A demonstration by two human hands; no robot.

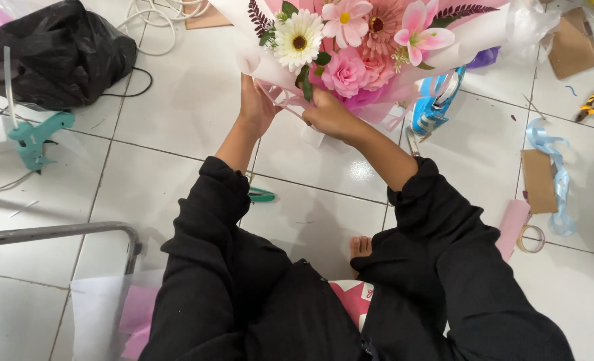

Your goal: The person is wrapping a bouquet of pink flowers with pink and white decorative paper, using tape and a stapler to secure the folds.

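Both hands close on the neck of a flower bouquet that lies toward twelve o'clock from the person's lap. The left hand wraps its fingers around the gathered white and pink wrapping paper, and the right hand pinches the same bunched neck from the three o'clock side — the two hands sit just beside each other. The blooms face up at the camera: a white daisy, pink roses and a pink lily.

To hold this well, I judge the grip should stay low on the gathered paper, firm enough that the stems do not slip, yet loose enough not to crush the folds. Keeping the blooms level would spare the petals.

Around the hands, the tiled floor is crowded. A blue tape dispenser sits at two o'clock, touching or nearly touching the wrap's edge — the likeliest thing to snag. A teal glue gun lies at nine o'clock beside a black plastic bag. Pale blue ribbon, a cardboard piece and a tape roll lie at three to four o'clock. A green handle peeks out by the left sleeve.
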